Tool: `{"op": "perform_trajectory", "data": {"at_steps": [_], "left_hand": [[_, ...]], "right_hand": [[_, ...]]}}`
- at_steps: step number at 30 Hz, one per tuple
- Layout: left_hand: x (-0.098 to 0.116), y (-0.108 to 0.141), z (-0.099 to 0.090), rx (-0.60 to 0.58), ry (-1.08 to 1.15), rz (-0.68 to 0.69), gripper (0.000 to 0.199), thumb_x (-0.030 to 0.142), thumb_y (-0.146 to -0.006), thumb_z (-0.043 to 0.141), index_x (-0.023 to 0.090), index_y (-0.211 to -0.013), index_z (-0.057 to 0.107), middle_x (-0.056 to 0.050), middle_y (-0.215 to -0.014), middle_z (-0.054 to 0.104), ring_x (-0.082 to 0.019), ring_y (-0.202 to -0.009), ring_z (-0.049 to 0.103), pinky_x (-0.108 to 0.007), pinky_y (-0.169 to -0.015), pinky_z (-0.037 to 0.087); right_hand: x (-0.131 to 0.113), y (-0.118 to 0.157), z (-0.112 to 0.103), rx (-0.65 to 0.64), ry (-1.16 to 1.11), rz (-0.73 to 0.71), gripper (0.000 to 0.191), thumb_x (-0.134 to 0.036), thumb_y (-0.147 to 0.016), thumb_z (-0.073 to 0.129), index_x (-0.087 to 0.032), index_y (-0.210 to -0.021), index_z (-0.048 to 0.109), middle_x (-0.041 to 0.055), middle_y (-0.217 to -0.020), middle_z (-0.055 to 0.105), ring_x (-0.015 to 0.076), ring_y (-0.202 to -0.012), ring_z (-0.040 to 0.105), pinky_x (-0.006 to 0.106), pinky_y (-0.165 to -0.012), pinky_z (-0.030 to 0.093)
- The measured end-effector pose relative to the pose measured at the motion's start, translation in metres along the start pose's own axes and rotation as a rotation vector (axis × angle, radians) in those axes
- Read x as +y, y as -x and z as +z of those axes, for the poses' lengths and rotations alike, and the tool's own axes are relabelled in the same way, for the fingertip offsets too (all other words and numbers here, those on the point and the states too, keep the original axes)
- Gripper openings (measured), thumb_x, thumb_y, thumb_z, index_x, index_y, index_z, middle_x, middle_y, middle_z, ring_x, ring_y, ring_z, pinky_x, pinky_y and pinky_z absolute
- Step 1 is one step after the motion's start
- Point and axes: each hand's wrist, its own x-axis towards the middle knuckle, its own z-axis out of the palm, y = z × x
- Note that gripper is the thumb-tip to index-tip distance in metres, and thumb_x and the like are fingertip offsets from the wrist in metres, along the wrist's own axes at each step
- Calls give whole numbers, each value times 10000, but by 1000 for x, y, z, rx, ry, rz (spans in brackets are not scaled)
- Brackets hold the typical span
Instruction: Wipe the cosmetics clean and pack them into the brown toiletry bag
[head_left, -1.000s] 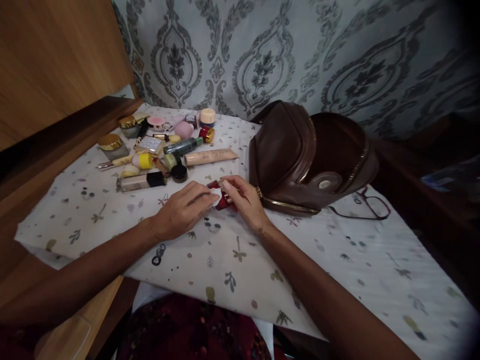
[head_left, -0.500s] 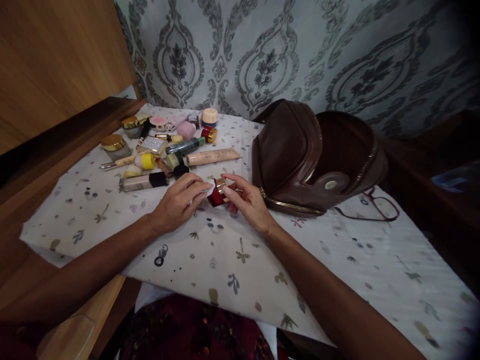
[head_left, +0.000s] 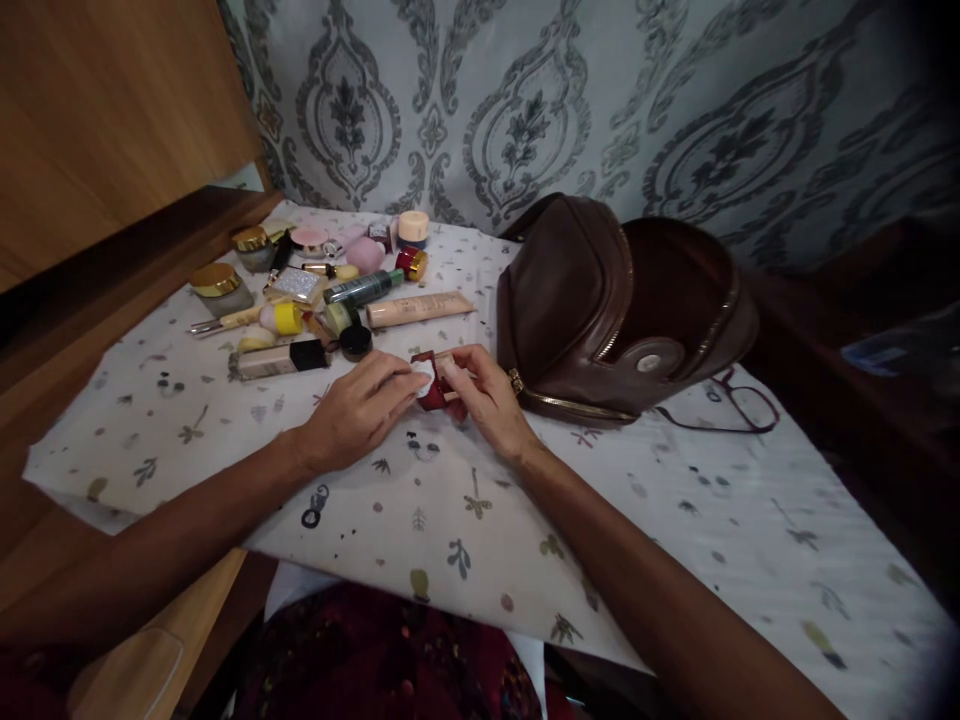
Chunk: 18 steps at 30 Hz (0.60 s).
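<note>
A person's two bare hands meet over a patterned tablecloth (head_left: 360,530), at the centre of an imagined clock face, where a small red bottle (head_left: 433,399) sits between the fingertips. The right hand (head_left: 486,402) grasps the bottle by its gold end; the left hand (head_left: 364,408) pinches a white tissue (head_left: 424,372) against the red side. Handling it well would seem to call for a steady right-hand hold, light pressure through the tissue, and a turn of the bottle so each face meets a clean fold, all kept low over the cloth in case it slips.

By count: one brown bag (head_left: 559,290), unzipped, at 2 o'clock; one pair of glasses (head_left: 752,430) beside it at 3. Toward 12 lies one beige tube (head_left: 420,309). Between 9 and 11 are one green tube (head_left: 361,289), two gold-lidded jars (head_left: 217,283), one pink sponge (head_left: 365,255), one black lid (head_left: 355,343) and one black-capped bottle (head_left: 270,362). Smaller pieces there overlap too closely to count.
</note>
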Motion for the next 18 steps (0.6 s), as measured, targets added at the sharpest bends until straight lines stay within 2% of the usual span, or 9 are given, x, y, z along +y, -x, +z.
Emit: {"op": "perform_trajectory", "data": {"at_steps": [3, 7, 11, 18], "left_hand": [[1, 0, 0, -4, 11, 0, 234, 158, -973, 485, 169, -1186, 580, -97, -1005, 613, -189, -906, 574, -326, -780, 522], [-2, 0, -1, 0, 39, -37, 219, 150, -972, 493, 174, -1169, 586, -84, -987, 600, -178, -891, 570, -316, -776, 524], [-6, 0, -2, -1, 79, -88, 222, 138, -969, 501, 172, -1169, 591, -75, -989, 590, -170, -909, 574, -314, -797, 522], [-9, 1, -1, 15, 117, -108, 206, 143, -969, 506, 161, -1153, 600, -73, -980, 588, -162, -905, 577, -301, -790, 518]], "right_hand": [[2, -1, -2, -20, -20, -16, 534, -670, -849, 579, -211, -1117, 533, 26, -956, 607, 92, -594, 572, 203, -454, 460], [5, -1, -7, -85, -88, -37, 601, -552, -844, 654, -256, -1338, 485, 15, -973, 590, 89, -612, 555, 211, -488, 467], [6, -3, -10, -138, -141, -3, 667, -494, -817, 687, -241, -1402, 490, 15, -959, 584, 104, -649, 571, 244, -546, 510], [8, -4, -7, -120, -130, 46, 763, -572, -790, 703, -203, -1422, 488, 19, -910, 604, 109, -615, 579, 263, -544, 522]]}}
